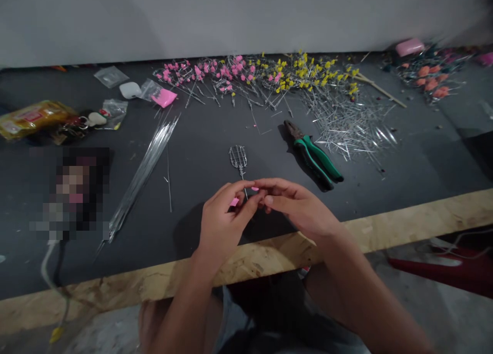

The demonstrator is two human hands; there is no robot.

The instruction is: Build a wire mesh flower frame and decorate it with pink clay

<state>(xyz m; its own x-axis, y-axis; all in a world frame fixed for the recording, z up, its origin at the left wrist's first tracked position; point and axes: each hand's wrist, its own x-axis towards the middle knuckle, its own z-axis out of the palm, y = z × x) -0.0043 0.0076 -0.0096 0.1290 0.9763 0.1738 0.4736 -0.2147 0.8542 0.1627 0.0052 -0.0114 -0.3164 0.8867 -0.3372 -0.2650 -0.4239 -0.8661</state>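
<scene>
My left hand (223,218) and my right hand (298,205) meet over the near part of the dark table (215,148), fingertips pinched together. Between them stands a thin wire stem topped by a small wire mesh leaf (238,156). A bit of pink material (234,202) shows at the left fingers. Both hands are closed on this wire piece. Green-handled pliers (314,156) lie just to the right, untouched.
A bundle of long straight wires (144,171) lies at the left. Pink (208,74) and yellow (304,71) wire flowers line the back, cut wire pieces (346,125) beside them. Plastic bags (111,76), a snack packet (33,116) and orange flowers (431,79) sit at the sides.
</scene>
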